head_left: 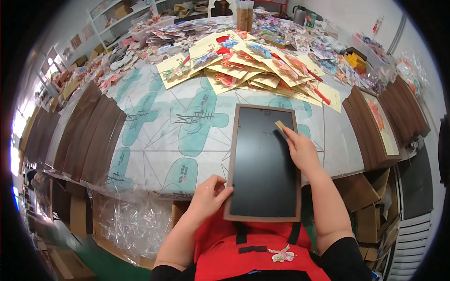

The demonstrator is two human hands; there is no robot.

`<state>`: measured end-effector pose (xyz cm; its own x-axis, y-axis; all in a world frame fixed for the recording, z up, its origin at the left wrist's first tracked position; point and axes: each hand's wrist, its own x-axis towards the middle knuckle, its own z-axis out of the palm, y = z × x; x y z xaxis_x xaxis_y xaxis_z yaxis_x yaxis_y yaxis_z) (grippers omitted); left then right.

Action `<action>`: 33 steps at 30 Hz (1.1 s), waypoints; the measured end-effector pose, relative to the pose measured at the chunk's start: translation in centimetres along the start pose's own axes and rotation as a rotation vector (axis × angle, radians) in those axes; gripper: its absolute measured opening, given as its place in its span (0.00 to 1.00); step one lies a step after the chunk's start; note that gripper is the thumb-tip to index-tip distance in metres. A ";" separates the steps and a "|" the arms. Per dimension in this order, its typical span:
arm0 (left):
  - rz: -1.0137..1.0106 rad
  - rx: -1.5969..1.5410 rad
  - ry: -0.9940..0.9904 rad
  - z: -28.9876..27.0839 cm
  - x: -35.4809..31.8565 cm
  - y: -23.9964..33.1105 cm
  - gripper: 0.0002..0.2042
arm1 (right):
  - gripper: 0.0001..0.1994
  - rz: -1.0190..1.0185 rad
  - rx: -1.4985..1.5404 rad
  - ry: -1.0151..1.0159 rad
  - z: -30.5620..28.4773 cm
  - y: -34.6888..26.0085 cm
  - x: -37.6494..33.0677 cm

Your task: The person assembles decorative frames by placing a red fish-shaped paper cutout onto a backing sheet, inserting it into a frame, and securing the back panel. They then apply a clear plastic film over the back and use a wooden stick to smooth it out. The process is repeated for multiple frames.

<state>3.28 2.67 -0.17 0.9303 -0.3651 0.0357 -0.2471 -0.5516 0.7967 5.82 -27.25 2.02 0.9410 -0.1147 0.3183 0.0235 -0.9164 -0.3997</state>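
Observation:
A brown picture frame (233, 154) lies face down on the table, its black backing board (262, 168) facing up and its near end hanging over the table edge. My left hand (209, 194) grips the frame's lower left corner. My right hand (302, 150) rests on the frame's right side and holds a small tan wooden block (280, 126) against the backing near the upper right corner. I wear a red apron (253, 255).
The table has a white cover with teal prints (187, 126). Yellow cards with colourful paper cuttings (248, 65) are fanned out behind the frame. Rows of brown frames stand at the left (89, 136) and right (379, 122). Cardboard boxes (365, 192) and plastic wrap (131, 220) sit below.

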 end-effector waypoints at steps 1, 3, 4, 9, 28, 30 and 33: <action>0.082 -0.060 0.033 0.5 0.4 -0.5 0.14 | 0.16 -0.018 -0.009 -0.025 0.1 -0.1 0.9; 0.030 -0.155 0.075 1.4 2.7 -1.0 0.22 | 0.16 -0.058 -0.022 -0.077 1.1 -0.3 2.6; 0.082 -0.216 0.130 2.3 4.2 -1.1 0.25 | 0.17 -0.064 -0.048 -0.107 1.5 -0.5 3.1; 0.155 -0.368 0.157 6.2 8.7 -2.3 0.32 | 0.18 -0.011 -0.115 -0.234 2.8 -3.3 4.4; 0.203 -0.388 0.169 6.8 8.8 -2.1 0.31 | 0.18 0.045 0.173 -0.469 1.9 -1.1 10.1; 0.201 -0.392 0.172 6.8 8.8 -2.0 0.31 | 0.17 -0.040 0.199 -0.426 1.6 -1.6 9.2; 0.186 -0.411 0.191 6.9 8.7 -2.2 0.31 | 0.13 -0.226 0.100 -0.290 1.7 -3.8 5.0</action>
<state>10.04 -4.51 -5.74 0.9231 -0.2638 0.2799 -0.3224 -0.1340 0.9371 10.99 -23.74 3.68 0.9644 0.2124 0.1574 0.2607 -0.8625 -0.4338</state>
